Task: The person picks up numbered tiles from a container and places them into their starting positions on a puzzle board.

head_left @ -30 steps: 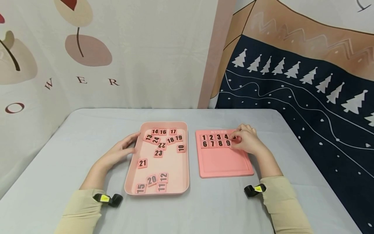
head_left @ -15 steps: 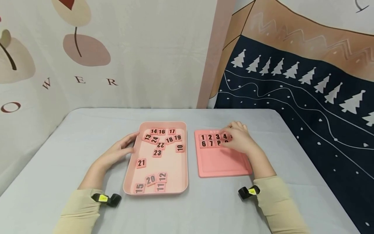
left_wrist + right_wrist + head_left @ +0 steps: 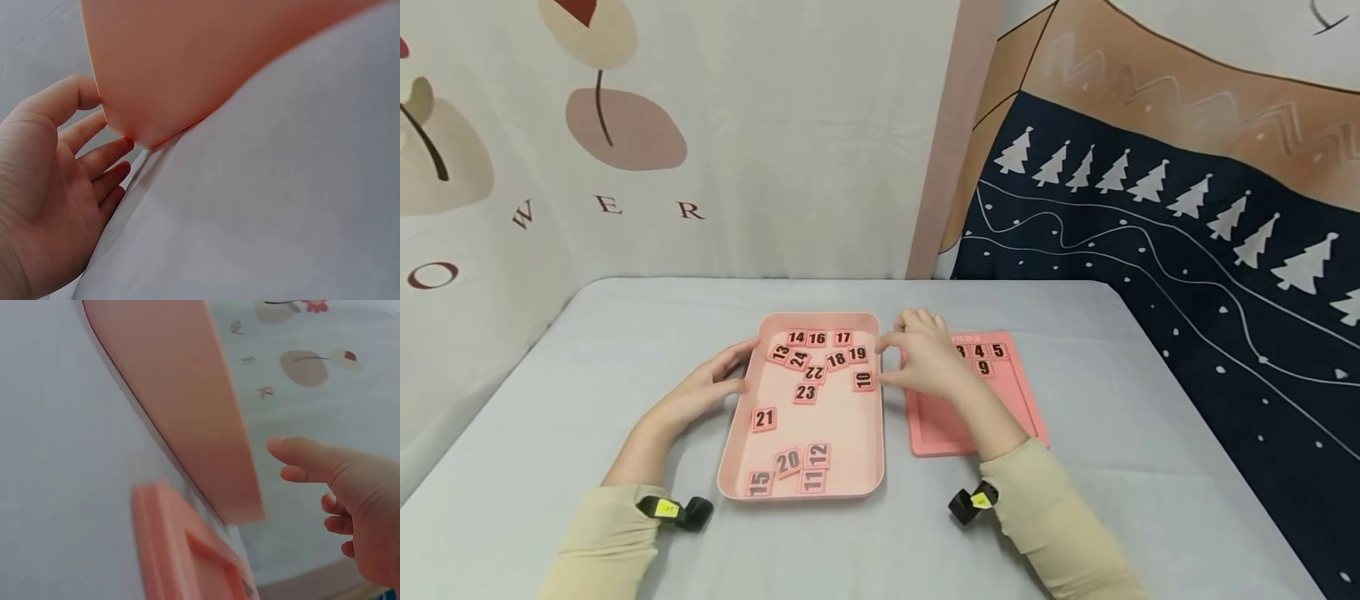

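The right grip, thumb and forefinger spread, hung over the number board, tile 10 just to its left; fetching seemed underway, a pinch needed. The left grip, fingers loosely extended, touched the tray on its right.

Pink board and pink tray, partly visible
Head view: board's upper left and tile 3 partly covered by right hand; heading partly covered, lettering too small to read; left sleeve and right sleeve cut by lower edge; yellow labels illegible. Left wrist view: left hand cut by left edge, tray by top. Right wrist view: board blurred, cut by lower edge; tray interior hidden
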Available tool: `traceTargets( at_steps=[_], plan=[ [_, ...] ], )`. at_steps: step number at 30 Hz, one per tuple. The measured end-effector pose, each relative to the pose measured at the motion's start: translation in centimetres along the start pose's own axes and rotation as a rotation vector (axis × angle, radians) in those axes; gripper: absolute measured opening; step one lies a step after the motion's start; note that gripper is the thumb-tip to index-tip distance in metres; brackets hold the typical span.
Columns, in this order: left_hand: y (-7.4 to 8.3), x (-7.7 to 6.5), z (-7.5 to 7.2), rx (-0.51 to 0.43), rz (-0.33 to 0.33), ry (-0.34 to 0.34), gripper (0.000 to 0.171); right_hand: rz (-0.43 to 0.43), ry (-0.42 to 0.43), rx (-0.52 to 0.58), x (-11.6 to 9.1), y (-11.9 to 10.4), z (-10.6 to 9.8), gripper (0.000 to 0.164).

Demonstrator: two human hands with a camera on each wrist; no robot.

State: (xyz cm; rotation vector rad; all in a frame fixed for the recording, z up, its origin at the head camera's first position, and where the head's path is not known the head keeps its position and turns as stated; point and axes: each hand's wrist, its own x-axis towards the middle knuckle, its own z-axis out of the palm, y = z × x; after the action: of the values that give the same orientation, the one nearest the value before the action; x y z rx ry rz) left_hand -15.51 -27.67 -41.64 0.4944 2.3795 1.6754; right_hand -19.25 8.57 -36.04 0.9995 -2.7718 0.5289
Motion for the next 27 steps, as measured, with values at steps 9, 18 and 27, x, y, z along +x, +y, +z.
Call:
traceTargets(
  at_steps=[9, 18, 27],
  plan=[
    [-0.1, 0.2, 0.1, -0.008, 0.001, -0.004, 0.068, 0.110, -0.106, -0.037, 1.7, -1.5, 2.7, 0.037],
    [-0.1, 0.1, -0.1, 0.004, -0.004, 0.001, 0.068, 0.187, -0.170, -0.104, 2.6, -2.6, 3.0, 0.030],
    [-0.1, 0.1, -0.1, 0.004, -0.003, 0.002, 0.068, 0.189, -0.186, -0.138, 2.8, -3.1, 3.2, 0.023]
  ],
)
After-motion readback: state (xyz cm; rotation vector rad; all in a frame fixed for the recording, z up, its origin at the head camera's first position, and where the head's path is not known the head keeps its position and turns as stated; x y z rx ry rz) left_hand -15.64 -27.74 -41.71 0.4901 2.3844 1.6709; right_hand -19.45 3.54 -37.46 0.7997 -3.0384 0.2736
